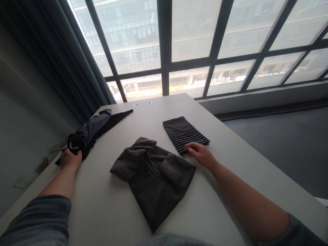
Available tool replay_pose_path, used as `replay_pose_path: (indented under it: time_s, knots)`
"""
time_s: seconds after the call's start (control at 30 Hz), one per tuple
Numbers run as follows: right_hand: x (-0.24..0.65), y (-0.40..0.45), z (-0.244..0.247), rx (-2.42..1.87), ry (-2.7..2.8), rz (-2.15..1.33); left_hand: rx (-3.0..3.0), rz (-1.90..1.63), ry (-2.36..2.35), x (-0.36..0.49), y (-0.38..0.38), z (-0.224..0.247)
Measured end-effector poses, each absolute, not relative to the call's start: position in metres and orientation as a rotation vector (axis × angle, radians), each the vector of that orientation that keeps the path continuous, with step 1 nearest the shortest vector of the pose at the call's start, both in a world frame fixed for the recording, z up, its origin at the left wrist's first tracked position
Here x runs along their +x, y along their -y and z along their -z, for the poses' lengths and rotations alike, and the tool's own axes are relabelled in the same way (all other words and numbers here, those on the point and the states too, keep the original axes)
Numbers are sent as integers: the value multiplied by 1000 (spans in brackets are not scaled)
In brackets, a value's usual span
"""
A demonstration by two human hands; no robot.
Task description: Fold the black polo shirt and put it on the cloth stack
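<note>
At the table's left edge my left hand (71,159) is closed on the near end of a heap of dark clothes, at a black garment (76,141) with a white curved mark. A grey-blue garment (96,124) lies in the same heap. My right hand (201,154) is at the near edge of a folded black garment with white stripes (183,131), its fingertips pinched together on that edge. Between my hands a dark grey garment (156,177) lies loosely bunched, with folds gathered in its middle; neither hand touches it.
The clothes lie on a white table (99,198). Two small white round pieces (150,102) sit near its far edge. Beyond stand large windows with dark frames (166,44). A dark curtain (64,58) hangs at the left, and grey floor (282,136) shows at the right.
</note>
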State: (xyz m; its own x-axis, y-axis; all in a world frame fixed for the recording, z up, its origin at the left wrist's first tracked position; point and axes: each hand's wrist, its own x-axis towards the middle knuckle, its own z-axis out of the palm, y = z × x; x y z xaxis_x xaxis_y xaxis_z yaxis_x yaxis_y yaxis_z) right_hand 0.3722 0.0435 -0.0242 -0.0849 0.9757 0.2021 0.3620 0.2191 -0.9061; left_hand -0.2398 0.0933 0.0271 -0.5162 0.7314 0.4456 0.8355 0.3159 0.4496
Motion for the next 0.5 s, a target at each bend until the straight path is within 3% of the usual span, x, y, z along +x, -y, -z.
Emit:
replay_pose_path:
  time_s: [0.13, 0.33, 0.5]
  knots:
    - [391, -60, 40, -1402, 1884, -259, -1365, 1019, 2404, -249, -77, 15]
    - [404, -73, 54, -1562, 1973, -91, -1526, 1046, 2011, -225, -65, 25]
    - [400, -78, 43, -1819, 1895, 2, -2194, 1097, 1711, -107, -41, 5]
